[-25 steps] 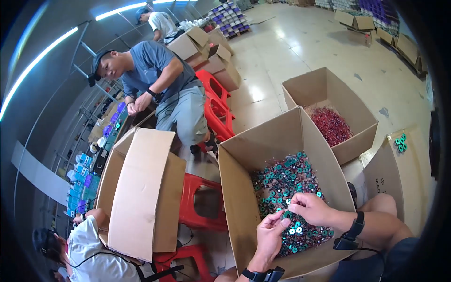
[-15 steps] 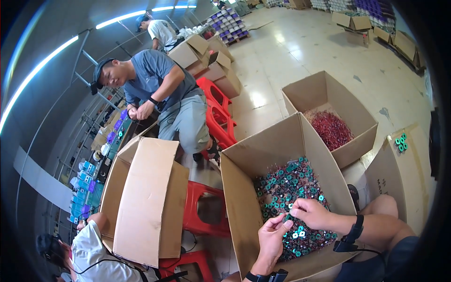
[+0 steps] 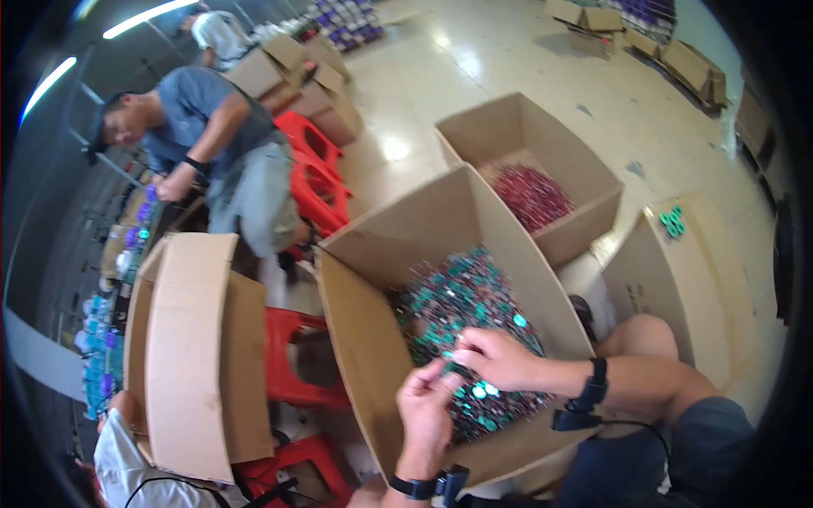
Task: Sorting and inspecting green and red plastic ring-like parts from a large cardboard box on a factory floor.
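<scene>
Glinting green pieces (image 3: 480,391) dot the open carton (image 3: 406,230).

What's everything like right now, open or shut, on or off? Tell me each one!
Big box: open, green and dark red parts inside.
Box behind it: open, red pieces inside.
Left box: open.
Ceiling lights: on.
Red stools: upright.
Green rings: lying on cardboard.
Left hand, right hand: fingers pinched; anything held is too blurred to tell.
</scene>
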`<state>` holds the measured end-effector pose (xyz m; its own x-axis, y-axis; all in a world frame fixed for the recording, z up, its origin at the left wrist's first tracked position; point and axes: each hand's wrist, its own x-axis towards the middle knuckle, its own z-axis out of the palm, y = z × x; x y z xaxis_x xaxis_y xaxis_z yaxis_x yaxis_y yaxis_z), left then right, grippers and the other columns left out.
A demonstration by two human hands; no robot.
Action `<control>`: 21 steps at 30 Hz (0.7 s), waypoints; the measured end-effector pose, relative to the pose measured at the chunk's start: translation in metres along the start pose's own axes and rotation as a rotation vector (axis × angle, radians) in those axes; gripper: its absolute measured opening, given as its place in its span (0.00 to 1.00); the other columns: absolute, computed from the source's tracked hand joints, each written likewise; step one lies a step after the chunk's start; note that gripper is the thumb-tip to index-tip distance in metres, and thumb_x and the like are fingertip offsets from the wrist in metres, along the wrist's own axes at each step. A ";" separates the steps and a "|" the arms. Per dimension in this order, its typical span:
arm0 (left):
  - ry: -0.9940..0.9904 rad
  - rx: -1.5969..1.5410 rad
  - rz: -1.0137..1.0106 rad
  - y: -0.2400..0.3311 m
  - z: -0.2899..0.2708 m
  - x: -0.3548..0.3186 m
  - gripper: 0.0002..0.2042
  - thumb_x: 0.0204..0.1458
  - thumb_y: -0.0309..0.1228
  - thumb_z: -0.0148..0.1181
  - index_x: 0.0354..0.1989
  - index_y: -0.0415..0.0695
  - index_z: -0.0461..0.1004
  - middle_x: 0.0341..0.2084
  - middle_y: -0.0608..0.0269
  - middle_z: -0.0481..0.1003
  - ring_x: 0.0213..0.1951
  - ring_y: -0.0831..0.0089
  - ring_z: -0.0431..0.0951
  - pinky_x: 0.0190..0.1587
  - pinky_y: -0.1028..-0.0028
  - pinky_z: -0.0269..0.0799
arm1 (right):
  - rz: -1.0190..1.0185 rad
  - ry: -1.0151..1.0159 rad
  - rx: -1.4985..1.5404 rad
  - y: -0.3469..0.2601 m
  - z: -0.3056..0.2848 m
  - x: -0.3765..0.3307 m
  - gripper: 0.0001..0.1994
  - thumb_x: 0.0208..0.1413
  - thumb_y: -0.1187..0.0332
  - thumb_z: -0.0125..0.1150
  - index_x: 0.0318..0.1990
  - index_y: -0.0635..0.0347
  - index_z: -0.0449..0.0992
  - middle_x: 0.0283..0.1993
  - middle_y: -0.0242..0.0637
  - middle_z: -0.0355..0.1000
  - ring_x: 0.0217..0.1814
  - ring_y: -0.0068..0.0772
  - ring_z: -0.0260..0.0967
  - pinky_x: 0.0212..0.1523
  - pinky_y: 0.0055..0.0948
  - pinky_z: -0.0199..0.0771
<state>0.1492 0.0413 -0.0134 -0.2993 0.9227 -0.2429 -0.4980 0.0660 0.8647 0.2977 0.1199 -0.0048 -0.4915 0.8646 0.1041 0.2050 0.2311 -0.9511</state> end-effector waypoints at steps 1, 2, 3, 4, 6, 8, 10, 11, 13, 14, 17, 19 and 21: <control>-0.003 0.001 -0.031 0.005 0.002 -0.003 0.13 0.47 0.13 0.62 0.42 0.37 0.75 0.42 0.57 0.77 0.43 0.72 0.77 0.49 0.72 0.75 | 0.015 -0.033 0.042 -0.002 -0.001 -0.002 0.10 0.60 0.64 0.56 0.33 0.62 0.71 0.25 0.33 0.68 0.27 0.22 0.63 0.29 0.30 0.65; -0.017 0.003 -0.052 0.008 0.003 0.000 0.12 0.49 0.14 0.61 0.42 0.39 0.75 0.42 0.57 0.77 0.45 0.70 0.77 0.52 0.70 0.74 | 0.018 -0.058 0.081 -0.002 -0.004 0.002 0.11 0.60 0.63 0.56 0.33 0.62 0.72 0.24 0.34 0.68 0.27 0.22 0.63 0.28 0.30 0.65; -0.077 -0.077 -0.027 0.005 -0.003 0.001 0.12 0.50 0.17 0.62 0.43 0.40 0.75 0.42 0.58 0.77 0.44 0.70 0.77 0.52 0.69 0.74 | 0.065 -0.079 0.098 -0.005 -0.006 0.008 0.11 0.60 0.63 0.56 0.33 0.63 0.72 0.24 0.34 0.68 0.26 0.22 0.63 0.28 0.30 0.64; -0.142 -0.201 -0.042 0.002 -0.007 0.000 0.12 0.51 0.20 0.64 0.44 0.40 0.74 0.42 0.58 0.77 0.44 0.69 0.78 0.53 0.69 0.74 | 0.111 -0.109 0.119 -0.010 -0.008 0.009 0.11 0.60 0.63 0.56 0.33 0.63 0.72 0.24 0.34 0.68 0.26 0.22 0.63 0.28 0.30 0.64; -0.124 -0.133 -0.081 0.001 -0.007 0.005 0.13 0.51 0.23 0.65 0.45 0.41 0.74 0.42 0.59 0.77 0.44 0.69 0.78 0.54 0.67 0.74 | 0.156 -0.094 0.108 -0.011 -0.009 0.005 0.10 0.61 0.64 0.56 0.34 0.63 0.72 0.23 0.33 0.68 0.26 0.21 0.62 0.28 0.29 0.64; -0.092 -0.135 -0.120 -0.001 -0.004 0.006 0.13 0.51 0.24 0.65 0.45 0.42 0.74 0.42 0.60 0.77 0.45 0.68 0.78 0.54 0.67 0.73 | 0.090 -0.070 0.141 -0.009 -0.009 0.001 0.10 0.61 0.64 0.55 0.33 0.63 0.72 0.24 0.32 0.68 0.27 0.19 0.62 0.28 0.28 0.64; -0.108 -0.220 -0.142 -0.002 0.001 0.000 0.14 0.50 0.21 0.65 0.45 0.40 0.74 0.41 0.59 0.78 0.43 0.72 0.78 0.51 0.69 0.74 | 0.166 -0.113 0.185 -0.004 -0.014 0.000 0.10 0.62 0.65 0.55 0.34 0.64 0.72 0.26 0.31 0.70 0.29 0.19 0.63 0.30 0.27 0.65; -0.107 -0.218 -0.148 -0.003 0.000 -0.001 0.14 0.50 0.21 0.65 0.45 0.40 0.74 0.41 0.59 0.78 0.43 0.72 0.78 0.51 0.69 0.74 | 0.180 -0.108 0.195 -0.001 -0.012 0.001 0.10 0.62 0.64 0.55 0.34 0.63 0.72 0.26 0.31 0.69 0.29 0.18 0.63 0.30 0.27 0.65; -0.087 -0.217 -0.155 -0.005 -0.001 0.000 0.13 0.50 0.21 0.65 0.45 0.40 0.74 0.42 0.60 0.78 0.43 0.71 0.78 0.52 0.68 0.74 | 0.198 -0.102 0.202 0.000 -0.010 0.000 0.10 0.62 0.64 0.55 0.34 0.63 0.72 0.26 0.30 0.69 0.29 0.18 0.63 0.30 0.26 0.65; -0.087 -0.217 -0.159 -0.004 0.000 0.000 0.13 0.50 0.21 0.65 0.45 0.40 0.74 0.42 0.60 0.78 0.43 0.71 0.78 0.52 0.68 0.74 | 0.134 -0.093 0.200 -0.001 -0.010 -0.002 0.11 0.62 0.64 0.55 0.34 0.63 0.72 0.26 0.30 0.69 0.29 0.17 0.62 0.30 0.26 0.64; -0.094 -0.210 -0.146 0.001 -0.004 0.001 0.13 0.50 0.22 0.65 0.46 0.41 0.75 0.43 0.59 0.77 0.44 0.71 0.77 0.54 0.67 0.73 | 0.086 -0.116 0.219 -0.012 -0.014 -0.001 0.12 0.61 0.62 0.56 0.34 0.64 0.72 0.26 0.35 0.70 0.29 0.23 0.66 0.31 0.29 0.66; -0.111 -0.222 -0.149 0.003 -0.003 0.002 0.13 0.51 0.22 0.65 0.45 0.41 0.75 0.43 0.59 0.77 0.45 0.71 0.77 0.54 0.67 0.73 | 0.110 -0.184 0.233 -0.015 -0.023 0.004 0.12 0.59 0.63 0.57 0.34 0.65 0.73 0.28 0.40 0.73 0.31 0.29 0.69 0.33 0.32 0.69; -0.138 -0.238 -0.159 0.005 -0.004 0.002 0.12 0.51 0.22 0.64 0.45 0.41 0.75 0.44 0.58 0.77 0.45 0.70 0.77 0.54 0.67 0.73 | 0.064 -0.225 0.238 -0.011 -0.028 0.006 0.11 0.59 0.64 0.57 0.35 0.65 0.73 0.28 0.40 0.73 0.31 0.28 0.69 0.33 0.32 0.69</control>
<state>0.1432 0.0420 -0.0111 -0.0975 0.9518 -0.2909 -0.7107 0.1381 0.6898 0.3161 0.1345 0.0142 -0.6641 0.7476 0.0001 0.0515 0.0460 -0.9976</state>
